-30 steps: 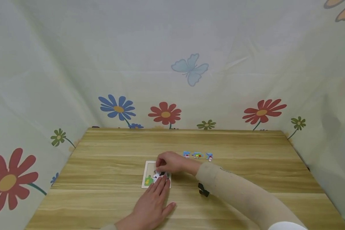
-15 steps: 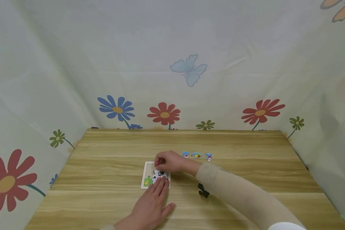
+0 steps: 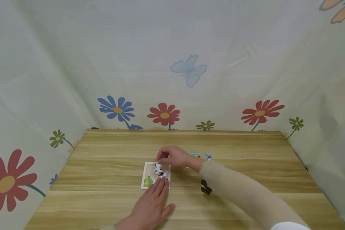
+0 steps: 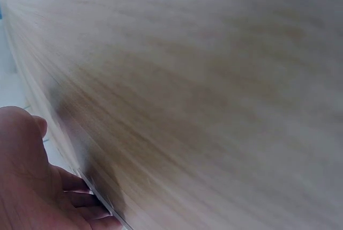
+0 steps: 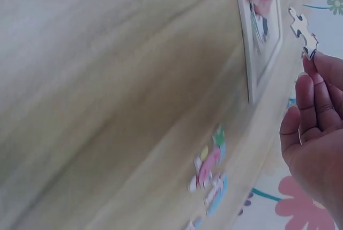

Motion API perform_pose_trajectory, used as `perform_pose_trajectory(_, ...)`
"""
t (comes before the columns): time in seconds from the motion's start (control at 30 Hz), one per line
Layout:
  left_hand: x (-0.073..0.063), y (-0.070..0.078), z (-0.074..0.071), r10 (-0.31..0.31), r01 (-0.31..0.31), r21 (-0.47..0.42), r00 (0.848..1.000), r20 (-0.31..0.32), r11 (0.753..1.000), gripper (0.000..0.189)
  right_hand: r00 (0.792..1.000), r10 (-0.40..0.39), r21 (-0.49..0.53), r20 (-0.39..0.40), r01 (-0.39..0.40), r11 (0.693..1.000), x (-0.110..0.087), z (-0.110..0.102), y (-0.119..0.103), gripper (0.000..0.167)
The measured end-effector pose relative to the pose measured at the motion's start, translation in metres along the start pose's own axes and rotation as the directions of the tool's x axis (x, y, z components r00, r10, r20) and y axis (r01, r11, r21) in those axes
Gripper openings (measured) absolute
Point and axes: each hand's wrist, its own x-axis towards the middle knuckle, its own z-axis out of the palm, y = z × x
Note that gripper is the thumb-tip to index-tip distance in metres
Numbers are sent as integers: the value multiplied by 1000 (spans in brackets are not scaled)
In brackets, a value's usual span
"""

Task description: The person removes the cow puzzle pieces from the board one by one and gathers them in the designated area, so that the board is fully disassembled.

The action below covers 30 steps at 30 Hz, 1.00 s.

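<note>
My right hand [image 3: 173,156] pinches a white jigsaw piece [image 3: 158,168] with dark spots between thumb and fingertips. In the right wrist view the piece [image 5: 304,32] is tilted and held up off the puzzle tray [image 5: 251,64]. My left hand [image 3: 152,204] lies with straight fingers over the near right part of the tray [image 3: 143,179], hiding some of what is inside. A green and yellow piece [image 3: 148,181] sits in the tray's near left corner. White and dark artwork shows beside the left fingertips. The left wrist view shows that hand [image 4: 32,187] only in part.
Several colourful loose jigsaw pieces [image 3: 197,155] lie on the wooden table [image 3: 109,191] behind the right wrist, which partly covers them. A small black object [image 3: 206,187] shows beside the right sleeve. Flower-printed cloth [image 3: 149,73] surrounds the table.
My right hand has risen and moved slightly away from me, lifting the spotted piece from among the pieces near the left fingertips. The left hand stays in place.
</note>
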Motion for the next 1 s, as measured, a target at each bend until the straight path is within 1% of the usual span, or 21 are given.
perform_pose_trajectory(0.07,0,0,0,-1,1,-6,1000,-1,1000,76,1000,-21,0,1,21,1000,-3,-6,-1,5)
perform_pose_trajectory(0.2,0,0,0,-9,9,-17,1000,9,1000,77,999,-34,-2,6,34,999,-11,-19,-1,4)
perform_pose_trajectory(0.33,0,0,0,-13,13,-13,1000,9,1000,77,1000,-17,-18,2,17,1000,-19,-29,3,5)
perform_pose_trajectory(0.53,-1,0,2,-9,9,-4,1000,-9,1000,77,1000,-12,-30,-4,12,999,-31,-42,15,4)
perform_pose_trajectory(0.77,0,1,1,-16,16,-5,1000,10,1000,78,1000,25,-21,-12,-25,999,-48,-56,30,6)
perform_pose_trajectory(0.87,0,1,1,-18,18,-9,1000,18,1000,78,999,22,-31,-22,-23,999,-55,-61,36,4)
perform_pose_trajectory(1.0,0,1,1,-16,16,-6,1000,12,1000,78,999,25,-32,-29,-26,999,-64,-68,44,3)
